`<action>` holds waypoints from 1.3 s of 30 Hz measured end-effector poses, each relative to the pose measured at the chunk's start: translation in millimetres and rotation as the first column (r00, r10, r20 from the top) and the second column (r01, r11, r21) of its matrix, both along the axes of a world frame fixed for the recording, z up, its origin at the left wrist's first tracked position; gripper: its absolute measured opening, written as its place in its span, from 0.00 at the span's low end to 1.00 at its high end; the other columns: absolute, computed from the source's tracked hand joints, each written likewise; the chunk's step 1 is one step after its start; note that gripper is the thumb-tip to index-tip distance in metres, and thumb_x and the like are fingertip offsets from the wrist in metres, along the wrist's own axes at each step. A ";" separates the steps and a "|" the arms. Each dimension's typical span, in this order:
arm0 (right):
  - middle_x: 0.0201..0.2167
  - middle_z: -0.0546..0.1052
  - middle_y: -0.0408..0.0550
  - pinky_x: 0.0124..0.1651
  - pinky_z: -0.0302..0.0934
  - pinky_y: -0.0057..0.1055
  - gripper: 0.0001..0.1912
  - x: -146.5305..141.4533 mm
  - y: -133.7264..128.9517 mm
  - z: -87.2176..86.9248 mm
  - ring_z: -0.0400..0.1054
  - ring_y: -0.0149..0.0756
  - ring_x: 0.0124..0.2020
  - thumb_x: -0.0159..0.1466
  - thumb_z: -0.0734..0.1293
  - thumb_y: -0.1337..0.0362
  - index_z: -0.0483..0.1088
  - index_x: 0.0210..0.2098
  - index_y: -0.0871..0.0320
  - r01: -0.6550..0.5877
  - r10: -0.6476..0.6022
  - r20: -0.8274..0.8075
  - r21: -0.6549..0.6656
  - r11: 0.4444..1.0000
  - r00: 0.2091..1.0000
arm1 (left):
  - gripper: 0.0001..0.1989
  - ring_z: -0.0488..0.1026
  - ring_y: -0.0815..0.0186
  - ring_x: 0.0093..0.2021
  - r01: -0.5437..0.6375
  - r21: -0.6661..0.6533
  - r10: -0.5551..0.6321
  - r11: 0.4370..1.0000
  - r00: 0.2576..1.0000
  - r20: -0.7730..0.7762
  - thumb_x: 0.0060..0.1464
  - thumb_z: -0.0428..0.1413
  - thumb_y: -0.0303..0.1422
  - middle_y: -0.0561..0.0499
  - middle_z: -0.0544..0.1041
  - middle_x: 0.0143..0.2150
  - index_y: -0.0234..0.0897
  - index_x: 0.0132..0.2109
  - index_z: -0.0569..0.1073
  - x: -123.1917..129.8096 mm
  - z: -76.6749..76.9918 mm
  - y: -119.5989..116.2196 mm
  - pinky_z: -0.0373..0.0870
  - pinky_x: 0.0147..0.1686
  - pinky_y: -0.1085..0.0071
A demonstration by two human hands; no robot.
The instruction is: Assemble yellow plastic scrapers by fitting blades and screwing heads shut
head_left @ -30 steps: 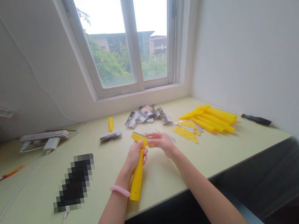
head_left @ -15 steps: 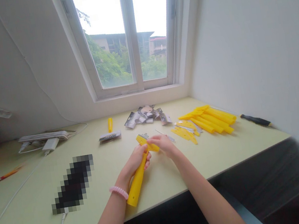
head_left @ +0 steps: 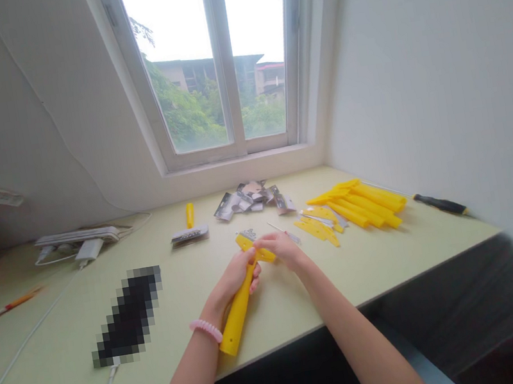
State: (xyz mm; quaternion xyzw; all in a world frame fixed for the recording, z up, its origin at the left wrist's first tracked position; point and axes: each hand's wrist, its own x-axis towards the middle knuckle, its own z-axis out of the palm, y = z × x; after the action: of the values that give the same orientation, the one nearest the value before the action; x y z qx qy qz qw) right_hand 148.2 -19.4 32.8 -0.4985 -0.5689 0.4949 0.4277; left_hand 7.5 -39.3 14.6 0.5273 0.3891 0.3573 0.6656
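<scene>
A yellow scraper [head_left: 238,317] lies slantwise over the table's front, its hollow handle end toward me and its wide head, with a grey blade edge, pointing away. My left hand [head_left: 239,272] is closed round it just below the head, a pink coil band on the wrist. Against the head, my right hand [head_left: 279,247] is closed with thumb and fingertips together on it; any small part between them is hidden. Small metal screws [head_left: 248,235] lie just beyond the head. Near my right knuckles rests a thin screwdriver [head_left: 278,227], partly covered by the hand.
Yellow handles [head_left: 370,203] and flat yellow plates [head_left: 318,231] lie to the right, before a black-handled screwdriver [head_left: 441,203]. Packaged blades [head_left: 239,202] are heaped at the back. Another yellow scraper [head_left: 189,215] lies left of them. A power strip [head_left: 76,236] and a pixelated dark object [head_left: 127,316] with a cable are left.
Almost nothing differs. Both hands keep their hold on the scraper, and the whole view has shifted very slightly.
</scene>
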 end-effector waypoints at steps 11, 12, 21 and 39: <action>0.32 0.78 0.47 0.40 0.60 0.30 0.12 2.3 20.5 -14.4 0.69 0.35 0.32 0.54 0.61 0.67 0.76 0.32 0.58 0.241 -0.348 0.392 0.296 0.924 0.852 | 0.07 0.56 0.74 0.09 -0.428 -0.060 0.430 0.902 0.903 0.022 0.53 0.43 0.36 0.60 0.61 0.15 0.38 0.31 0.56 -11.5 0.3 18.2 0.51 0.10 0.77; 0.33 0.78 0.47 0.41 0.60 0.30 0.13 1.1 20.9 -15.8 0.69 0.35 0.33 0.53 0.61 0.69 0.76 0.33 0.58 0.200 -0.328 0.452 0.307 0.930 0.829 | 0.07 0.57 0.74 0.09 -0.453 -0.061 0.455 0.889 0.890 0.020 0.53 0.43 0.36 0.59 0.62 0.15 0.38 0.31 0.56 -12.1 0.9 18.3 0.51 0.10 0.77; 0.39 0.75 0.55 0.41 0.55 0.31 0.19 12.2 35.6 -13.1 0.64 0.42 0.42 0.54 0.59 0.75 0.74 0.41 0.59 0.132 -0.395 0.747 0.388 0.912 0.535 | 0.08 0.57 0.74 0.10 -0.438 -0.046 0.439 0.898 0.898 0.005 0.53 0.44 0.37 0.58 0.63 0.15 0.38 0.30 0.56 -12.8 -3.2 19.5 0.52 0.10 0.78; 0.30 0.76 0.54 0.39 0.56 0.31 0.08 12.9 41.7 -18.1 0.66 0.39 0.38 0.53 0.63 0.71 0.75 0.27 0.59 0.146 -0.403 0.642 0.415 0.898 0.653 | 0.12 0.58 0.75 0.10 -0.172 -0.032 0.170 0.985 0.983 -0.065 0.52 0.44 0.40 0.57 0.64 0.16 0.36 0.28 0.59 -9.3 -5.7 13.4 0.51 0.10 0.77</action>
State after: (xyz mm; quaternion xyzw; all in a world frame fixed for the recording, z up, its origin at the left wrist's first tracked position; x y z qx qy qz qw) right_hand 161.1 22.3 14.7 -0.6538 -0.6796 0.0894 0.3205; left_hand -1.8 -25.9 8.9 0.4902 0.4599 0.3894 0.6297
